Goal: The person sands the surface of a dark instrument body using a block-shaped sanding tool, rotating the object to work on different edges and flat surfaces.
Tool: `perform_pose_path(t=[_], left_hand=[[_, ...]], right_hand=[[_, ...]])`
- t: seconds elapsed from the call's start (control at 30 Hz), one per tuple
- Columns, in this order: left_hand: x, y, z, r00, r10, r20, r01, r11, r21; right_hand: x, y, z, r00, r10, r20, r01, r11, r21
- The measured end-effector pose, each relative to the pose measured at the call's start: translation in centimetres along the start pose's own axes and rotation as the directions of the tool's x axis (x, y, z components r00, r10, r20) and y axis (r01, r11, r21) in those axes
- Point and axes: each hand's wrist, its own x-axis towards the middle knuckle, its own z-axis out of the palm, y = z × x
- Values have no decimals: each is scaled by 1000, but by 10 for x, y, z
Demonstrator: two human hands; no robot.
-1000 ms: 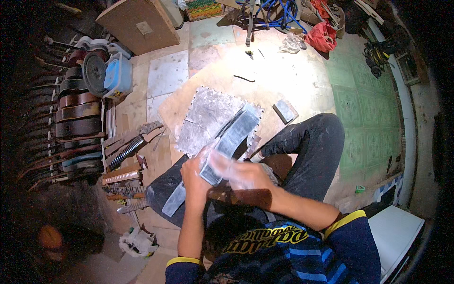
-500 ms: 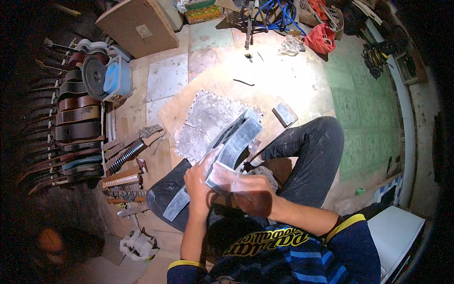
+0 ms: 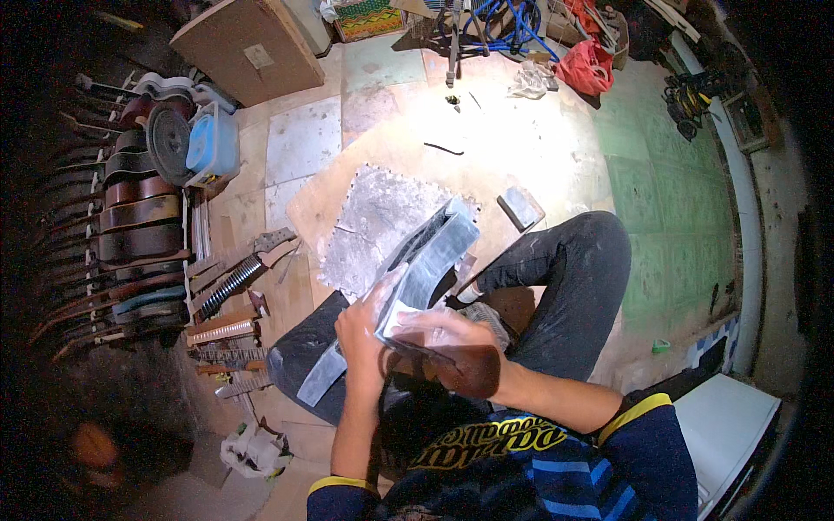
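A grey, dusty guitar body with a curved side stands on edge in my lap, tilted toward the upper right. Another flat grey part of it shows below, over my left thigh. My left hand grips its left side, fingers along the face and edge. Against the near end of the curved side presses my right hand, closed on a pale sheet that looks like sandpaper. My right palm and the body's near end are partly hidden in shadow.
A worn grey mat lies ahead, with a grey block to its right. Guitar necks lie on the left floor, beside a rack of guitars. Blue hose and a red bag sit at the back.
My right hand has shifted slightly along the guitar body's side, and the pale sheet under its fingers shows more clearly. My left hand keeps its hold.
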Motion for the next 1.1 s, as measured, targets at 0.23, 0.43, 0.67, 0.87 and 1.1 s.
perform_pose_path(t=[0.23,0.43,0.67,0.87,1.1], left_hand=[[1,-3,1,999,25,-35,-29,993,-115],[1,0,-2,997,65,-33,-68,992,-104],[3,3,0,1000,3,-25,-6,995,-96],[1,3,1,996,59,-67,-67,991,-116],[4,2,0,1000,2,-27,-3,999,-38]], right_hand=[[5,-8,-3,998,-53,35,58,983,-174],[15,0,-11,997,67,29,-60,980,-188],[16,18,-16,992,-114,49,124,886,-448],[26,30,-15,986,-166,-13,147,903,-403],[25,42,-20,984,-177,21,166,867,-470]])
